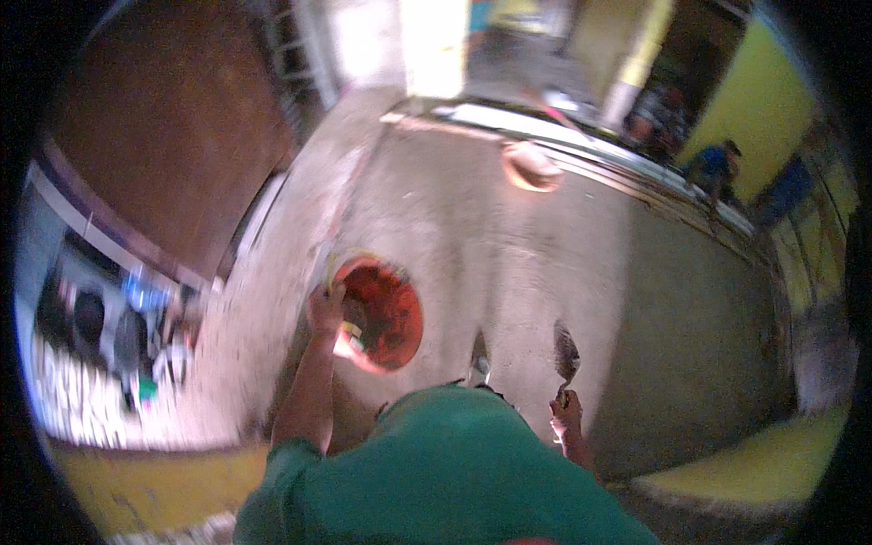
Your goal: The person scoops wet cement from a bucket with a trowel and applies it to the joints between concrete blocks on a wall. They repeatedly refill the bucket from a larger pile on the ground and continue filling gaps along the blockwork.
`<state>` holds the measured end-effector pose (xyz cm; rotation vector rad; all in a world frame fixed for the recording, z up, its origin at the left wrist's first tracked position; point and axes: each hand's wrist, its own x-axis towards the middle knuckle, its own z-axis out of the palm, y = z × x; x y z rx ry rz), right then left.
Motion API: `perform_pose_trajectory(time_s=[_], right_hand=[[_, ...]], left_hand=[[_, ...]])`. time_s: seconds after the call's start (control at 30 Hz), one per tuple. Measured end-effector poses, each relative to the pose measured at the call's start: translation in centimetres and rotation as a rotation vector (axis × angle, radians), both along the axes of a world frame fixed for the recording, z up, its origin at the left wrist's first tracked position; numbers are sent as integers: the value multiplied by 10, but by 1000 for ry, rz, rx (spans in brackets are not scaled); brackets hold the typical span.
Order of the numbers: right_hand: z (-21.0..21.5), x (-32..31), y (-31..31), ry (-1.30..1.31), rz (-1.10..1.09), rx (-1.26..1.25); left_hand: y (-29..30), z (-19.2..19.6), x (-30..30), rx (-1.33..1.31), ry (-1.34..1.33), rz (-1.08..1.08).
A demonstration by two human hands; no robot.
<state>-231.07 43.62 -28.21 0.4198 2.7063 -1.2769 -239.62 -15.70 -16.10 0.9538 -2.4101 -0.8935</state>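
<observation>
My left hand (325, 309) is closed at the left rim of an orange bucket (415, 320), on its rim or handle; blur hides which. Wet-looking residue coats the bucket's inside, and a small pale yellowish thing (352, 331) shows near its lower left wall. On the other side of my body, my right hand (566, 413) grips a trowel (567, 354) by its handle. The trowel's pointed metal blade faces away from me, over the grey floor (527, 291). One of my shoes (480, 368) shows below my green shirt.
Farther off, a second orange container (531, 168) stands on the floor near long boards (627, 182). A person in blue (713, 168) crouches by them at the far right. At left are a large brown panel (173, 118) and a low ledge (241, 309), with clutter (136, 336) beyond.
</observation>
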Motion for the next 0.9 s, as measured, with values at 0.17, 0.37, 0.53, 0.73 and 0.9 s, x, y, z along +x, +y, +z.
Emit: perform_pose_trajectory(time_s=[0.17, 0.37, 0.53, 0.73, 0.9], right_hand=[[-32, -122, 31, -243, 193, 18], [2, -317, -23, -65, 531, 166], [31, -426, -143, -11, 754, 98], [23, -455, -340, 303, 1142, 451], [-17, -472, -480, 308, 1372, 472]], left_hand=[[21, 10, -1, 225, 64, 285], [11, 37, 0, 427, 343, 551], [-29, 24, 34, 217, 304, 677], [-103, -5, 75, 261, 299, 932], [-179, -9, 111, 182, 34, 1129]])
